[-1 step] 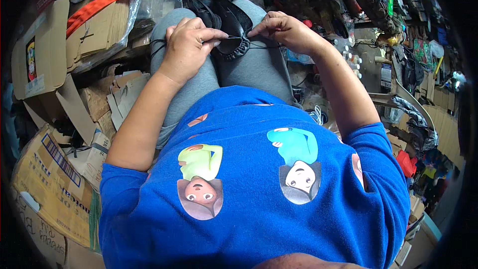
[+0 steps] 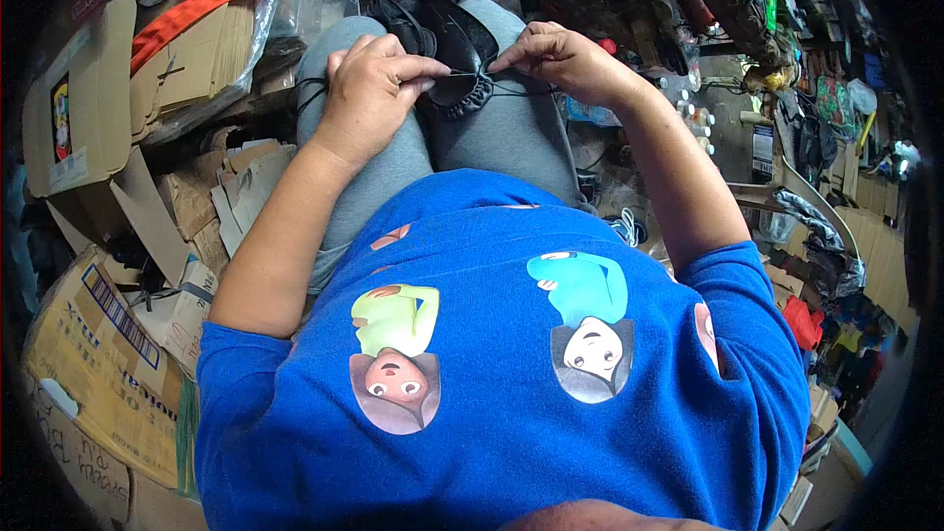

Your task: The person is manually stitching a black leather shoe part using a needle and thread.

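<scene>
A black shoe point(image 2: 466, 34) lies across my lap, its puckered, gathered end point(image 2: 466, 110) toward me. My left hand point(image 2: 379, 79) is at the shoe's left side, thumb and forefinger pinched together. A thin pale line, needle or thread I cannot tell, runs from these fingertips to the shoe's edge. On the other side my right hand point(image 2: 551, 57) pinches at the shoe's right edge; what lies between its fingertips is too small to make out. A dark cord point(image 2: 521, 91) trails rightward from the shoe over my grey trouser leg.
Cardboard boxes point(image 2: 108, 364) and flattened cardboard point(image 2: 202, 49) with orange straps point(image 2: 187, 20) crowd the left. Small white-capped bottles point(image 2: 700, 123) stand to the right, near a cluttered rack of tools and bags. More dark items lie beyond my knees.
</scene>
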